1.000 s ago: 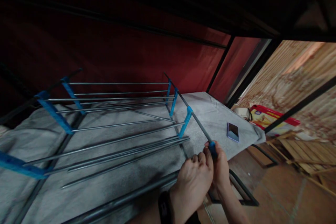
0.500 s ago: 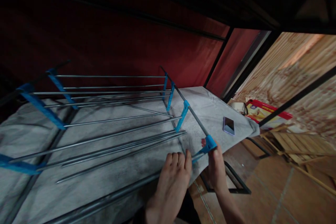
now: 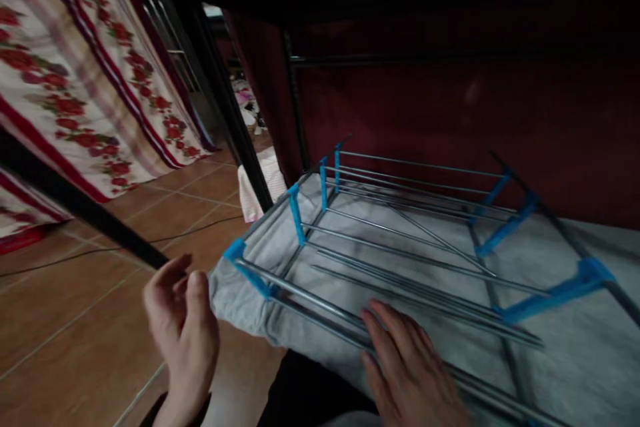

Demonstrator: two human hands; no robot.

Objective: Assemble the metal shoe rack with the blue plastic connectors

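A dark red sheet (image 3: 425, 100) forms the backdrop. Brown floor tiles (image 3: 100, 307) extend to the left, below a white curtain printed with red flowers (image 3: 100, 73). A grey cloth-covered surface (image 3: 595, 360) lies in front of me and supports the rack (image 3: 425, 259), an assembly of slender grey metal rods joined by blue brackets at both ends. A black metal bar (image 3: 105, 217) slopes down toward my left hand. Several loose grey metal rods (image 3: 427, 296) lie lengthwise inside the rack, and one thin rod (image 3: 445, 239) crosses diagonally behind them.

My right hand (image 3: 410, 367) is palm down over the rack's front rods, fingers extended; I cannot tell whether it grips them. My left hand (image 3: 183, 333) is half curled, thumb apart from the fingers, with nothing visible in it. It is near the blue corner bracket (image 3: 250, 270) at the rack's front left, apart from it.
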